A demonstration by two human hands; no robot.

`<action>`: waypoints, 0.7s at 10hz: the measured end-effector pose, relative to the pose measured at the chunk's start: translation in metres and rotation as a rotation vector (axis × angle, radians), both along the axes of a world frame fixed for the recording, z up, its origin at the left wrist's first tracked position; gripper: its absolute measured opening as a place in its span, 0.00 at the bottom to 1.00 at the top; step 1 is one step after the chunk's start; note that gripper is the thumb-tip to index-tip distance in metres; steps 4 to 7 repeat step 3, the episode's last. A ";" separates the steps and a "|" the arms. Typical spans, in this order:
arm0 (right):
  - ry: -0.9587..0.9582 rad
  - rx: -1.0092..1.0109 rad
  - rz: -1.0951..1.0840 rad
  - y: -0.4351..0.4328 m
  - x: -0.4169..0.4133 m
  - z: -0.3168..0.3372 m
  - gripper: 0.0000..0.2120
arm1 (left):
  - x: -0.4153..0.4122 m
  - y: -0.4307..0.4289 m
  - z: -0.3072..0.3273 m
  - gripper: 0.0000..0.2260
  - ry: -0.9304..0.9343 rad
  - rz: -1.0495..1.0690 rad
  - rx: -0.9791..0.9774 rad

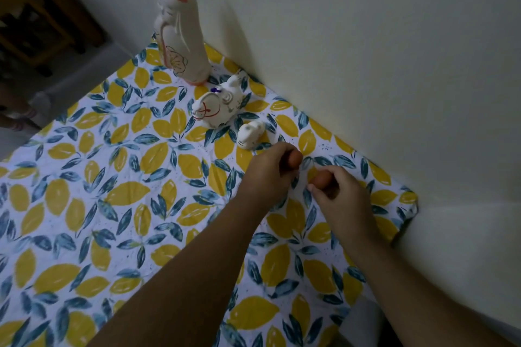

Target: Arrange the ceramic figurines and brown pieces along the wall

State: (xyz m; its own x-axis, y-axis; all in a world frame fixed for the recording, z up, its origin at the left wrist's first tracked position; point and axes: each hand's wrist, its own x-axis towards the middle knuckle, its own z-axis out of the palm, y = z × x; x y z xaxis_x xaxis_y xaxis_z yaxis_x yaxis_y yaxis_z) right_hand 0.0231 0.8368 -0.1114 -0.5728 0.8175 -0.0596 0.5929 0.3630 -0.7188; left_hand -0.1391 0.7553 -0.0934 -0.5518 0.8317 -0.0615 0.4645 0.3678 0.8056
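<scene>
The left hand [269,175] grips a brown piece [295,159]; the right hand [342,191] grips another brown piece [321,179] just beside it, at about four o'clock. Both hover low over the bench, covered by a cloth [112,191] printed with yellow and blue leaves. Toward eleven o'clock, a small white figurine [251,134], a white horse figurine [218,105] and a tall white figurine [180,31] line up along the pale wall [366,36]. Dark wooden furniture [42,8] stands at ten o'clock.

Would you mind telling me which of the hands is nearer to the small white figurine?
Left. The left hand sits just below the small white figurine, almost touching; the right hand is farther off to the right.
</scene>
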 end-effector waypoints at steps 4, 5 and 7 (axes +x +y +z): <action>-0.080 0.005 0.060 0.000 -0.002 0.030 0.32 | 0.008 -0.022 0.023 0.24 -0.049 0.061 -0.066; -0.080 0.005 0.060 0.000 -0.002 0.030 0.32 | 0.008 -0.022 0.023 0.24 -0.049 0.061 -0.066; -0.080 0.005 0.060 0.000 -0.002 0.030 0.32 | 0.008 -0.022 0.023 0.24 -0.049 0.061 -0.066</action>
